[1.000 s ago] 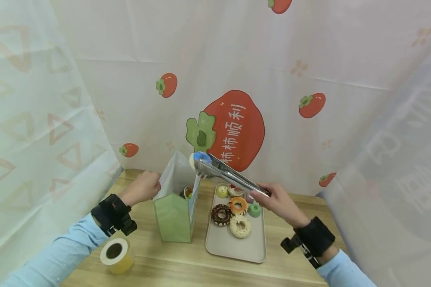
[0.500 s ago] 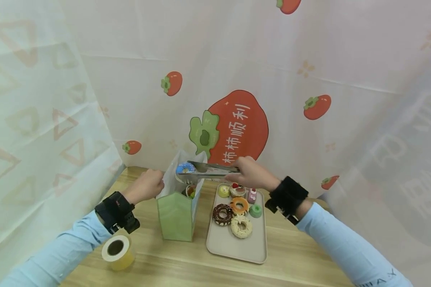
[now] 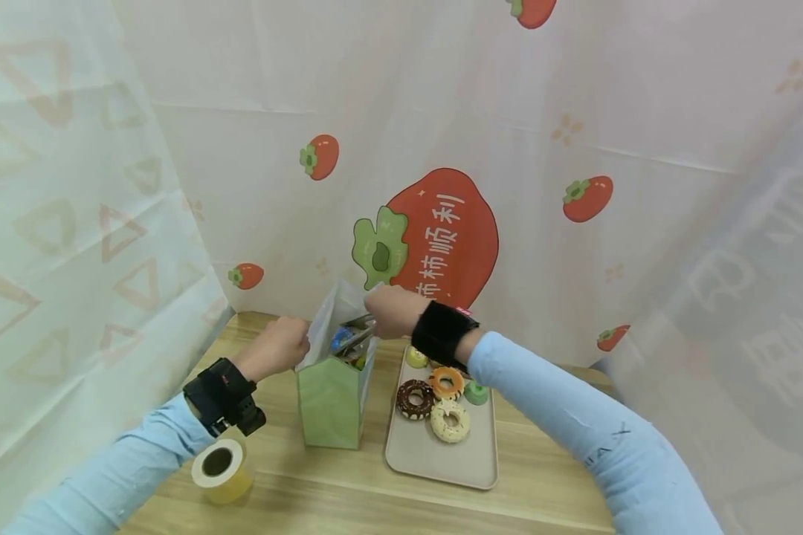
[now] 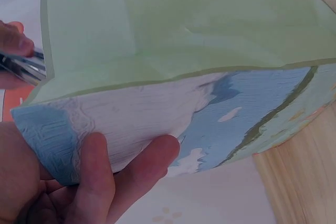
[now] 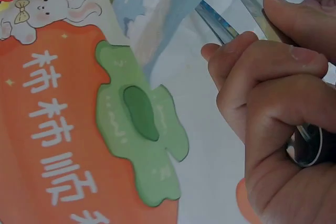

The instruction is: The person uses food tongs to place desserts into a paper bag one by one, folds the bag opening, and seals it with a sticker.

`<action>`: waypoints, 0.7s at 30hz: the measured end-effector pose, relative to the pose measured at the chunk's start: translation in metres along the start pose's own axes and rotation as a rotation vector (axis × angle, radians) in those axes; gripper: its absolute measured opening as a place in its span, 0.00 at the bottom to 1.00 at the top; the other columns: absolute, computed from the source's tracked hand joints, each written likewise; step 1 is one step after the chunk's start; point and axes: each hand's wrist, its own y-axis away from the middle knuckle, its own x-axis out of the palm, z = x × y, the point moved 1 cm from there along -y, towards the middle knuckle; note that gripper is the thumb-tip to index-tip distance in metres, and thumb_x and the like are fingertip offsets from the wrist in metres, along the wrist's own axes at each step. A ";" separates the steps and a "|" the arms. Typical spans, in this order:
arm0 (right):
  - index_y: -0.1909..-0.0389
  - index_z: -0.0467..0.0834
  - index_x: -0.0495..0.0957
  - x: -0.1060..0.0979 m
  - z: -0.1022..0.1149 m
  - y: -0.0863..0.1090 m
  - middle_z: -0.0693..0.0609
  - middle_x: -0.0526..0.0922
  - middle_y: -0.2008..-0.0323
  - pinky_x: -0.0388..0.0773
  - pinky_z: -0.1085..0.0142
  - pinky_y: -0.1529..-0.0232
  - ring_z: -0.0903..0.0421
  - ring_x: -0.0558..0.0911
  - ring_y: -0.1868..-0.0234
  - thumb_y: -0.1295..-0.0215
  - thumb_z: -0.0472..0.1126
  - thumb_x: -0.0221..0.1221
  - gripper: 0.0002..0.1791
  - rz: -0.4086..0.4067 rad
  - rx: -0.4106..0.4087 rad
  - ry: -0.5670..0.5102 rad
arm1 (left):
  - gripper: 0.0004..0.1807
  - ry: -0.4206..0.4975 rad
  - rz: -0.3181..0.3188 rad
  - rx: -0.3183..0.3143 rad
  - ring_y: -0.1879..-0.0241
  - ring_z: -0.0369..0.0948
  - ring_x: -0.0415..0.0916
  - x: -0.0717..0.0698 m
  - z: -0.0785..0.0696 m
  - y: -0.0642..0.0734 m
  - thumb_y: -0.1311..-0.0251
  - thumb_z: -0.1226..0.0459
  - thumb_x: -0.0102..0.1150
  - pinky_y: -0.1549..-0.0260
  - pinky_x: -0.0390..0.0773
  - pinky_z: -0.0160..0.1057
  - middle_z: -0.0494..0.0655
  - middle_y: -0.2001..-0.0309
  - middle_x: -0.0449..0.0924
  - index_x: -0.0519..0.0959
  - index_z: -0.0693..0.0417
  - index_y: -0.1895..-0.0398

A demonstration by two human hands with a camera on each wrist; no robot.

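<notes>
A green paper bag (image 3: 331,405) stands upright on the table with its mouth open. My left hand (image 3: 277,348) grips its left rim; in the left wrist view, fingers (image 4: 94,169) lie against the printed outer side of the bag. With my right hand (image 3: 393,312) I hold metal tongs (image 3: 360,340), whose tips reach down inside the bag. A blue doughnut (image 3: 340,338) shows at the tongs' end within the bag, partly hidden; whether the tongs still pinch it cannot be seen. In the right wrist view, curled fingers (image 5: 283,72) wrap the tongs.
Right of the bag lies a beige tray (image 3: 435,472) with a chocolate doughnut (image 3: 415,400), an orange doughnut (image 3: 446,383), a cream doughnut (image 3: 450,421) and small cakes, some behind my right arm. A tape roll (image 3: 224,472) stands front left. A printed curtain (image 3: 522,245) hangs behind.
My right hand has moved left and down, carrying the blue doughnut in the tongs from above the tray side into the bag. My left hand has stayed at the bag's rim.
</notes>
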 end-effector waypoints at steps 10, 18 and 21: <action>0.83 0.49 0.62 0.032 0.024 -0.056 0.57 0.63 0.83 0.60 0.70 0.76 0.60 0.61 0.79 0.36 0.33 0.60 0.21 0.066 0.030 0.198 | 0.07 -0.028 -0.024 0.021 0.79 0.41 0.70 0.002 0.003 0.003 0.39 0.75 0.49 0.80 0.70 0.37 0.50 0.77 0.73 0.76 0.62 0.73; 0.81 0.46 0.70 0.063 0.016 -0.081 0.54 0.76 0.77 0.65 0.68 0.72 0.59 0.67 0.76 0.35 0.31 0.59 0.16 -0.031 0.054 0.137 | 0.09 -0.040 -0.058 0.042 0.81 0.40 0.68 0.004 0.002 0.004 0.40 0.76 0.50 0.81 0.69 0.36 0.48 0.78 0.72 0.75 0.61 0.76; 0.77 0.45 0.75 0.073 0.014 -0.086 0.52 0.82 0.71 0.66 0.68 0.70 0.59 0.70 0.74 0.36 0.32 0.60 0.11 -0.063 0.055 0.130 | 0.08 -0.047 -0.075 0.055 0.80 0.40 0.67 0.005 0.001 0.006 0.41 0.76 0.51 0.81 0.68 0.36 0.47 0.79 0.71 0.75 0.61 0.76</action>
